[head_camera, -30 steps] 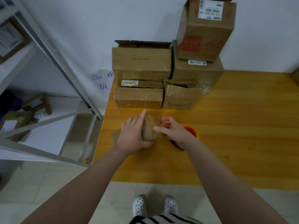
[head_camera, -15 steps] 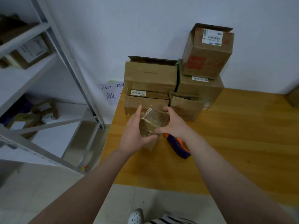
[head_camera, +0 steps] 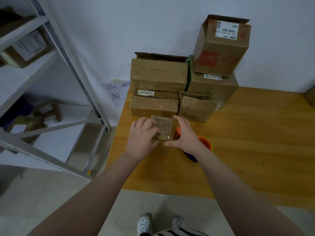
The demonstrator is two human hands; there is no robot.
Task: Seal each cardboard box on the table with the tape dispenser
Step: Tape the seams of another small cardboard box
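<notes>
The small brown labelled cardboard box (head_camera: 162, 128), just before the stack of larger brown cardboard boxes (head_camera: 158, 79), looks light and crushable; your left hand (head_camera: 141, 138) and right hand (head_camera: 185, 137) clasp its sides, so grip the edges gently.

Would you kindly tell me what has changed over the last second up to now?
The right hand came off the tape dispenser, which now lies on the table. Together with the left hand, it took up the small box, turned its printed face up and carried it toward the stacked boxes. Those boxes stayed put.
</notes>
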